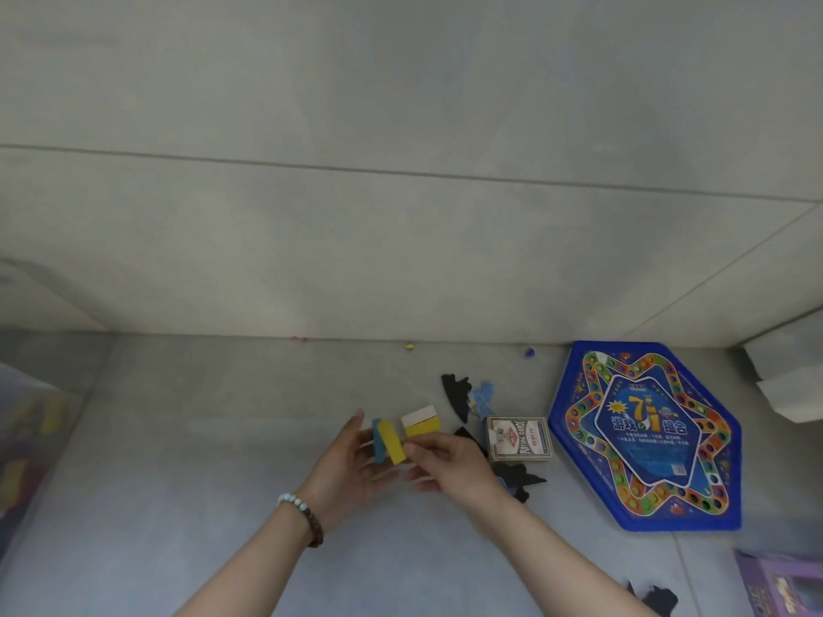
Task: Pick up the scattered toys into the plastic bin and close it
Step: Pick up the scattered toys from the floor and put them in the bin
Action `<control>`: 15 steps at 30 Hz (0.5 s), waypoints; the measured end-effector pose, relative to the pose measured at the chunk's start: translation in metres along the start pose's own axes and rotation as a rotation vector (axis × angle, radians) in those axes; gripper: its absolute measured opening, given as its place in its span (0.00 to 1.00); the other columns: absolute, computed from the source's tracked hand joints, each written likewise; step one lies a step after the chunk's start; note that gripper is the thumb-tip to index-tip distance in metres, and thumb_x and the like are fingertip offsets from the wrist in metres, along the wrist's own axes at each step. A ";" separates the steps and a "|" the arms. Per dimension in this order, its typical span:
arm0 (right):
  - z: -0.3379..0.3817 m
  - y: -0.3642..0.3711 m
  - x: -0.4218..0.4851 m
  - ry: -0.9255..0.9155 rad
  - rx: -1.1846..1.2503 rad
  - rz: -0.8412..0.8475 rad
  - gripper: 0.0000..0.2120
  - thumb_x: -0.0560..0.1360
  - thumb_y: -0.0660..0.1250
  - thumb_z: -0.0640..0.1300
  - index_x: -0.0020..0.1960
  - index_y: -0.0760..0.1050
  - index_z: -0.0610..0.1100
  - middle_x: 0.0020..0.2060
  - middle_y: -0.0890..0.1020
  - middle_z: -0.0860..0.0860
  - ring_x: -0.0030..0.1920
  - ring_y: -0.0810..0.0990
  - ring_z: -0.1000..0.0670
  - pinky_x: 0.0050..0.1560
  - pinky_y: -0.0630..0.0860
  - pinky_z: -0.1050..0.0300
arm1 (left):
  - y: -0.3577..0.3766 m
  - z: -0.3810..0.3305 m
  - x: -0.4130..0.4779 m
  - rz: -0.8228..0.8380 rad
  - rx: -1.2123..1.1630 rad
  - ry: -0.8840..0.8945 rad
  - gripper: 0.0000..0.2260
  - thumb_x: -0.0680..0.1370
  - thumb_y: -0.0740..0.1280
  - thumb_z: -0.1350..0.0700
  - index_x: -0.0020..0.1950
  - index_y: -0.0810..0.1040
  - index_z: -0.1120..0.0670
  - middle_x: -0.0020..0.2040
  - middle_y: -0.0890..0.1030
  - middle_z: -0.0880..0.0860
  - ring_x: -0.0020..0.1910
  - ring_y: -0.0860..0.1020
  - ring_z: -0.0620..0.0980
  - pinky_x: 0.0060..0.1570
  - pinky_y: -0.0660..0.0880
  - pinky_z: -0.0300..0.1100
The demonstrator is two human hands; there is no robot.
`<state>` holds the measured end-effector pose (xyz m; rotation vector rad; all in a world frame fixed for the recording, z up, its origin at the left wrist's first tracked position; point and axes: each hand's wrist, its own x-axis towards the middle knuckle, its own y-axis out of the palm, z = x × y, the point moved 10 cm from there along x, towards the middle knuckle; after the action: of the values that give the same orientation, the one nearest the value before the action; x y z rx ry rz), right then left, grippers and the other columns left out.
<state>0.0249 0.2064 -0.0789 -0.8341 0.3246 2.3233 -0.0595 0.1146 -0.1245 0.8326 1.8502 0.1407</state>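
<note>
1. Yellow block [394, 440] and blue block [377, 443], both plain.
2. Stacked pair of blocks [421, 421], white over yellow.
3. Card box [519, 438], white with red print.
4. Hexagonal game board [645, 434], blue, with a star-shaped track of orange, green, red and yellow spots.
5. Flat pieces [455, 389], black.
6. Bracelet [303, 514], pale blue, white and brown beads.

Open floor [200, 416] is offered on the left; the right is crowded by black pieces [455, 391], a card box [519, 438] and the hexagonal game board [645, 434].
</note>
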 end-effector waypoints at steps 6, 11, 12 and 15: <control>0.019 -0.038 0.031 -0.114 -0.377 -0.125 0.09 0.73 0.65 0.33 0.51 0.76 0.42 0.45 0.77 0.48 0.39 0.77 0.53 0.38 0.77 0.67 | -0.024 0.001 0.002 -0.125 0.040 0.060 0.04 0.80 0.59 0.62 0.52 0.73 0.58 0.42 0.75 0.54 0.37 0.78 0.48 0.32 0.79 0.37; 0.019 -0.018 0.052 -0.312 -0.809 -0.064 0.22 0.70 0.70 0.38 0.63 0.74 0.44 0.59 0.72 0.49 0.61 0.72 0.50 0.57 0.63 0.69 | -0.027 -0.002 0.001 -0.145 -0.011 0.078 0.07 0.80 0.60 0.58 0.52 0.76 0.59 0.40 0.75 0.55 0.39 0.78 0.51 0.33 0.80 0.38; 0.017 -0.016 0.054 -0.325 -0.849 -0.068 0.22 0.69 0.71 0.39 0.63 0.75 0.44 0.59 0.73 0.47 0.61 0.72 0.48 0.58 0.63 0.67 | -0.027 -0.003 0.000 -0.150 -0.005 0.087 0.08 0.80 0.60 0.57 0.51 0.76 0.59 0.39 0.75 0.56 0.38 0.77 0.51 0.34 0.81 0.39; 0.013 -0.019 0.052 -0.342 -0.828 -0.136 0.18 0.69 0.72 0.40 0.58 0.78 0.44 0.52 0.74 0.48 0.55 0.76 0.48 0.51 0.66 0.66 | -0.033 -0.004 -0.001 -0.179 0.020 0.097 0.09 0.80 0.59 0.56 0.52 0.75 0.60 0.38 0.74 0.56 0.36 0.78 0.51 0.36 0.81 0.41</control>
<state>-0.0003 0.2514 -0.1019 -0.7542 -0.8657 2.3976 -0.0791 0.0902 -0.1373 0.6797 2.0108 0.0503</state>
